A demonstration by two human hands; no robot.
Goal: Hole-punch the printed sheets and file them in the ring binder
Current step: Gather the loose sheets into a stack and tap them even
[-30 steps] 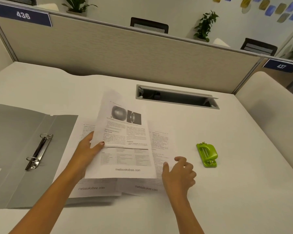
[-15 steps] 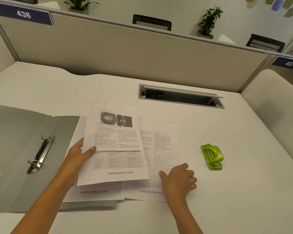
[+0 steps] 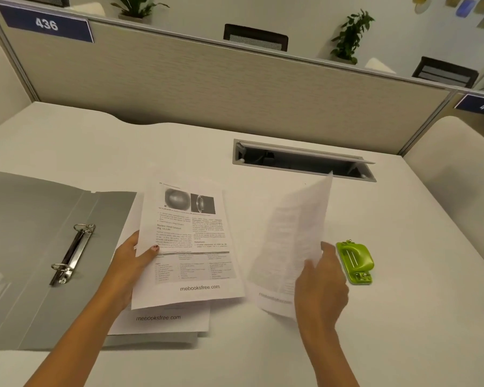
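Gathering pages: left hand (image 3: 129, 263) pinches one printed sheet (image 3: 190, 247), right hand (image 3: 321, 286) grips a second sheet (image 3: 291, 241) (tilted); next, probably aligning for the punch (image 3: 354, 261)

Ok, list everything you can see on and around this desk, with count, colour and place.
desk: one, white, foreground
ring binder: one, grey, open on desk's left
hole punch: one, green, desk's right
sheet stack: count unclear, white, overlapping ring binder's right edge
centre sheet: one, white printed, held above the sheet stack
raised sheet: one, white printed, left of hole punch
cable hatch: one, grey, open, desk's back
partition: one, beige, behind desk
number plates: two, blue, on partition, 436 and 437
plants: two, green, beyond partition
chairs: two, black, beyond partition
left hand: one, pinching centre sheet
right hand: one, gripping raised sheet
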